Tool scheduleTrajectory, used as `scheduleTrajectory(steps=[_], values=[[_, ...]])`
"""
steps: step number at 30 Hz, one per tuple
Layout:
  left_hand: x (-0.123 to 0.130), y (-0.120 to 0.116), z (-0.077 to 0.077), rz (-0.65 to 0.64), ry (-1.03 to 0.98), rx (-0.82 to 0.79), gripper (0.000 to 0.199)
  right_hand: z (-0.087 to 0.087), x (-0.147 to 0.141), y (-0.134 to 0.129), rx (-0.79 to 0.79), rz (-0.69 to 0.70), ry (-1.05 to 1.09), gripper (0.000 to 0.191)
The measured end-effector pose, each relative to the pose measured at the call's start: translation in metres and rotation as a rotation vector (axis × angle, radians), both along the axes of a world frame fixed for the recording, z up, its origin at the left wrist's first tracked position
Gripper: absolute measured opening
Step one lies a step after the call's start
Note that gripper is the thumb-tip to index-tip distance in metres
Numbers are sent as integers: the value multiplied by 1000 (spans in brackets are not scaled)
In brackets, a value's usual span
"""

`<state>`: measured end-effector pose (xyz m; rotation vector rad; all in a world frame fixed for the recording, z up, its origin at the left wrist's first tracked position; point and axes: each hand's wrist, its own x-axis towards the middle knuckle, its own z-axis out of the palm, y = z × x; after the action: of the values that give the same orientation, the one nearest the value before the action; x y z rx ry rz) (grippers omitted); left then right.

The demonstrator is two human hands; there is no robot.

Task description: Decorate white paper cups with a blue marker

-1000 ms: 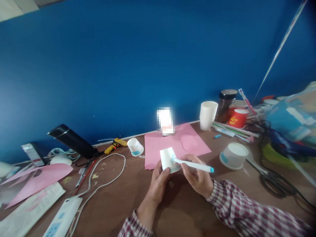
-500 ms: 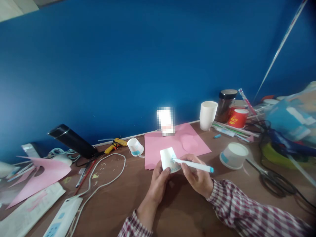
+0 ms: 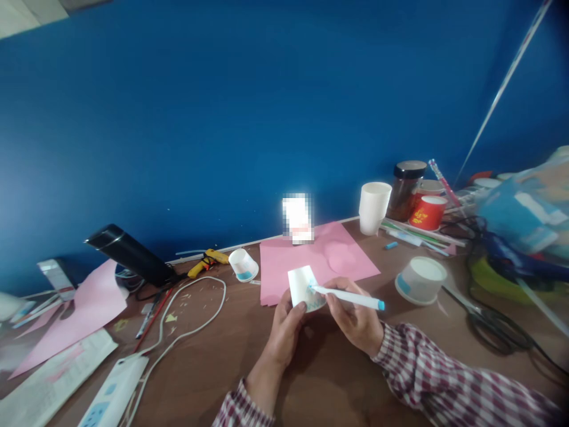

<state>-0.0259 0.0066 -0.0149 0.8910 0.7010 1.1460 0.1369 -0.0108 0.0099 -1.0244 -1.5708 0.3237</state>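
In the head view my left hand is closed around the lower left of a white paper cup, tilted above the table's near middle. Light blue marks show on the cup's side and along its lower edge. My right hand grips a white felt-tip pen with a light blue end. The pen's tip meets the cup's side at the blue marks. Just beyond both hands lie sheets of pink paper. The fingers behind the cup are hidden.
To the right are an upturned paper cup, scissors, stacked white cups and a small blue pen cap. On the left lie a cut paper cup, a white cable, a power strip and a black cylinder.
The cut pink sheet at the far left has shifted, its far edge now raised near the black cylinder. My hands, the cup and the pen have hardly moved.
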Motion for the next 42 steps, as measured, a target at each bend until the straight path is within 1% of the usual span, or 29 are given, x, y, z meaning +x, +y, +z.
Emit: scheduleTrajectory(steps=[6,10,14,20,25,28,33,42], values=[[0,0,2,-23,9,7,44,-1,-1,0,-10,6,9,7],[1,1,-2,10,0,-7,49,-1,-1,1,-10,-3,-2,7],[0,3,-7,17,3,3,47,0,-1,1,-4,-14,-8,6],[0,4,-7,20,19,12,49,1,-1,2,18,-24,-18,6],[1,4,-9,31,21,7,50,0,0,2,2,-24,-9,6],[1,3,-7,47,29,-1,50,0,0,2,-2,-28,-7,6],[2,2,-2,18,11,15,48,0,1,3,-2,-43,-18,6],[2,0,1,17,6,-1,46,1,0,2,-11,-44,-12,6]])
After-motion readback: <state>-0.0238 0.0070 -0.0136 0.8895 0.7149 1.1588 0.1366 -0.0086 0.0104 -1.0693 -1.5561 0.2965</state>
